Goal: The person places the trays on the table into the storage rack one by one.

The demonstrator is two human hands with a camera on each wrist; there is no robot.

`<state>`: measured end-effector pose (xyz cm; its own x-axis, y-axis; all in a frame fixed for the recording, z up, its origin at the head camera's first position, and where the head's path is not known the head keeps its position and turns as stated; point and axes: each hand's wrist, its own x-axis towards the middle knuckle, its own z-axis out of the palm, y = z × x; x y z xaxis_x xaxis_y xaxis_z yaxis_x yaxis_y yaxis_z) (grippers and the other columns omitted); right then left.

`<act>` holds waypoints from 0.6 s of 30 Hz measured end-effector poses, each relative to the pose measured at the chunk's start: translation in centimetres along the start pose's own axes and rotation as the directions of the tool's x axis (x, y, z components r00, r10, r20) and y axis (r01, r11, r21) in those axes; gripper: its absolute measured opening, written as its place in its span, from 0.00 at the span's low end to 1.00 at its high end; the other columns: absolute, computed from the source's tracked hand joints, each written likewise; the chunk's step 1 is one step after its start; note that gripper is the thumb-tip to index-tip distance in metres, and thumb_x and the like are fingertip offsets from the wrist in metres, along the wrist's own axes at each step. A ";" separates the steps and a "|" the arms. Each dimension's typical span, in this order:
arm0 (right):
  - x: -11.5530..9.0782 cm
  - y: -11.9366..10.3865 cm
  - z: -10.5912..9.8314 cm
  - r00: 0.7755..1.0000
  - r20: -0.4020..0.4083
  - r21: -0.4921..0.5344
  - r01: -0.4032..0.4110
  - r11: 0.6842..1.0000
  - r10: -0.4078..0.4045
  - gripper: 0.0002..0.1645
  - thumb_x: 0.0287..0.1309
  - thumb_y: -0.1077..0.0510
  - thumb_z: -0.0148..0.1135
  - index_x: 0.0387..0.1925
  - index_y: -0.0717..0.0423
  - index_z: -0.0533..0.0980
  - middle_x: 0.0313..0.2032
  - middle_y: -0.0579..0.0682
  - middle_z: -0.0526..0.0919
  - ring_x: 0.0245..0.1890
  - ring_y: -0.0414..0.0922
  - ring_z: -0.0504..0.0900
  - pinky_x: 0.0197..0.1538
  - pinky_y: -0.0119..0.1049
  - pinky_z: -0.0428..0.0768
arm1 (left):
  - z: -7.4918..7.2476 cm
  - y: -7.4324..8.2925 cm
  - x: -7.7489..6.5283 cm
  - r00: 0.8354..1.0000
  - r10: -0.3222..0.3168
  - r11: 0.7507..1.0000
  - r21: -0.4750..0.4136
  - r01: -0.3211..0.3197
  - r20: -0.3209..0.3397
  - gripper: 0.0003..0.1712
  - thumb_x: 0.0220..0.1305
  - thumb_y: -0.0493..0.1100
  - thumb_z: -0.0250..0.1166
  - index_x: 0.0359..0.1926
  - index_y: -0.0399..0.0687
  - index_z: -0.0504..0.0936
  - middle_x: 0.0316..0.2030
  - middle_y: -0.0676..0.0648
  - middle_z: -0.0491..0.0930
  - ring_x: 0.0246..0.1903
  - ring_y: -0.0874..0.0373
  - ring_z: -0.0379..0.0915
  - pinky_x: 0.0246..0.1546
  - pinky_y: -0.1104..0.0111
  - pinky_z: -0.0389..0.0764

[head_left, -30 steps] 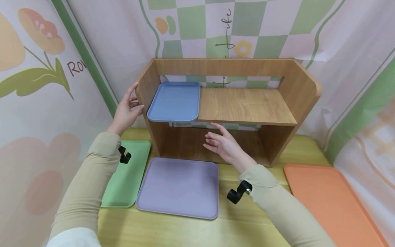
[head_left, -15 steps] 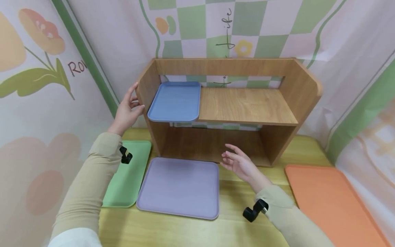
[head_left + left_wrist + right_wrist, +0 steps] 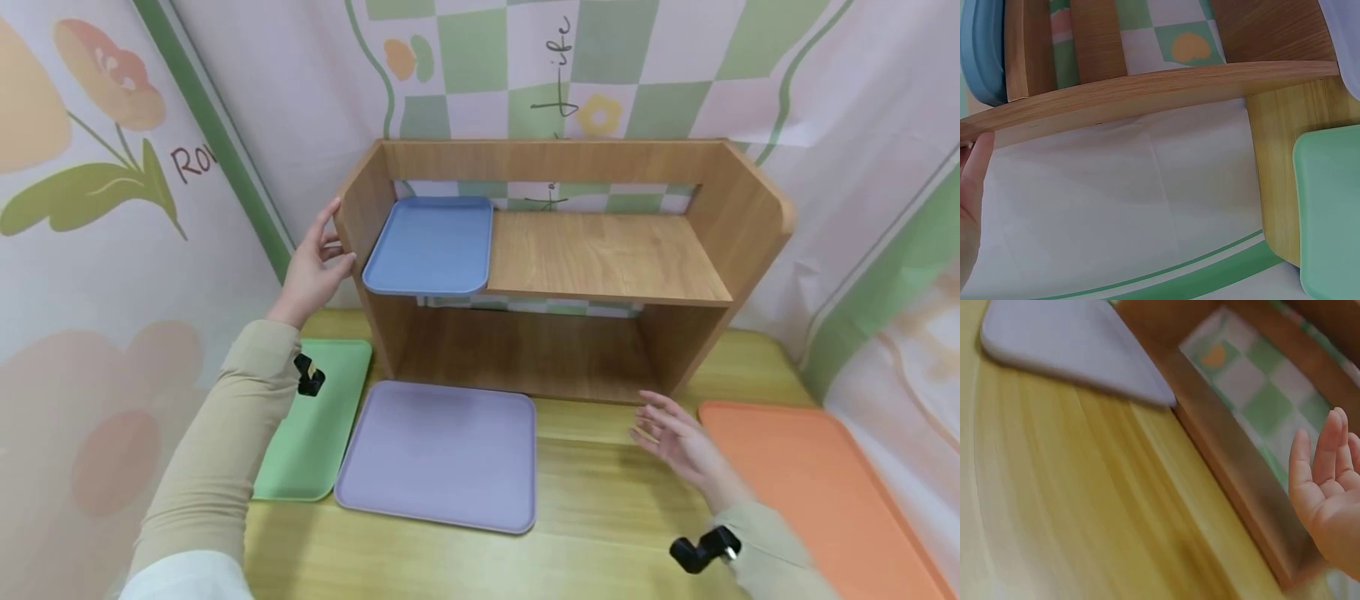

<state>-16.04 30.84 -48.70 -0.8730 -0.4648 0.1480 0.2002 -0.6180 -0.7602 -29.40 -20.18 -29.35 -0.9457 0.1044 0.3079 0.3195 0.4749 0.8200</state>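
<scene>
A two-tier wooden desk shelf (image 3: 607, 254) stands at the back of the table. On the left part of its upper board lies a blue tray (image 3: 429, 244). My left hand (image 3: 310, 271) touches the outside of the shelf's left side panel (image 3: 1147, 94) near its front edge, with fingers relaxed. My right hand (image 3: 681, 442) hovers over the table before the shelf's lower right corner, fingers loosely bent and holding nothing. It also shows in the right wrist view, where the hand (image 3: 1335, 494) appears at the right edge with the shelf behind it.
A purple tray (image 3: 438, 458) lies in front of the shelf. To its left is a green tray (image 3: 318, 437), partly behind my left sleeve. An orange tray (image 3: 817, 475) lies at the right. Patterned cloth (image 3: 480, 50) hangs behind the shelf and at both sides.
My right hand has moved from below the blue tray's front right corner rightward and toward me, near the orange tray. My left hand stays at the side panel. The trays have not moved.
</scene>
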 end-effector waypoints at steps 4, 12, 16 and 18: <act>-2.4 -1.2 -1.8 1.000 0.013 0.079 0.008 0.997 -0.009 0.25 0.72 0.67 0.30 0.57 0.53 0.71 0.46 0.50 0.81 0.48 0.44 0.79 0.59 0.39 0.77 | -0.1 -0.1 0.0 1.000 0.002 1.000 -0.002 -0.002 -0.007 0.47 0.65 0.32 0.56 0.72 0.78 0.46 0.60 0.34 0.68 0.58 0.40 0.68 0.51 0.48 0.79; -6.6 -2.6 -4.9 0.998 0.051 0.153 0.038 0.988 -0.047 0.30 0.72 0.68 0.22 0.59 0.57 0.70 0.50 0.53 0.79 0.52 0.46 0.78 0.61 0.41 0.76 | 0.1 -0.2 0.1 1.000 -0.007 1.000 0.010 0.007 -0.008 0.48 0.65 0.32 0.57 0.71 0.81 0.46 0.60 0.35 0.68 0.58 0.40 0.69 0.51 0.49 0.79; -8.5 -3.1 -6.0 0.995 0.082 0.194 0.041 0.980 -0.057 0.31 0.72 0.67 0.19 0.60 0.58 0.69 0.52 0.54 0.79 0.54 0.48 0.78 0.62 0.41 0.75 | 0.1 -0.2 0.1 1.000 -0.005 1.000 0.011 0.005 -0.009 0.48 0.65 0.32 0.57 0.71 0.82 0.46 0.60 0.35 0.67 0.58 0.40 0.69 0.51 0.49 0.79; -9.3 -3.4 -6.4 0.996 0.071 0.190 0.039 0.981 -0.054 0.32 0.71 0.67 0.18 0.60 0.58 0.69 0.52 0.55 0.79 0.53 0.48 0.78 0.61 0.40 0.75 | 0.2 -0.2 0.1 1.000 0.001 1.000 0.006 -0.001 -0.011 0.48 0.65 0.32 0.57 0.71 0.81 0.46 0.60 0.34 0.67 0.58 0.39 0.69 0.51 0.49 0.79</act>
<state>-11.41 41.29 -51.55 -0.8485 -0.4750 0.2332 0.2468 -0.7450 -0.6197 -29.57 -20.13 -29.58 -0.9448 0.0953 0.3136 0.3196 0.4801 0.8169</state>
